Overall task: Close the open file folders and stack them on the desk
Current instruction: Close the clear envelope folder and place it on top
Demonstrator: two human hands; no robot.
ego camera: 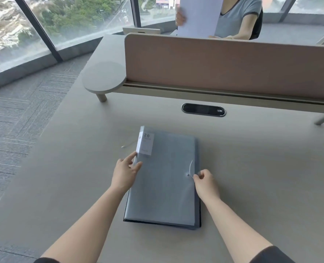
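Folders (163, 179) look shut already, sitting as one grey pile mid-desk, nearer the front edge than the back divider (229, 67). So I'd call this the fastening step: right hand (206, 184) is pinching the thin white string (191, 166) right beside the little button (187, 175) on the top cover, near the pile's right edge. Left hand (124, 172) has its fingers spread loose, tips touching the left edge just under the white label (145, 144).

Next move, my guess, is winding that string around the button, which needs small tight loops while the left hand keeps the cover flat.

Loads of bare desk (271, 168) to the right and left. Another loose bit of string (128, 144) lies just left of the pile. Cable slot (203, 110) sits well behind.
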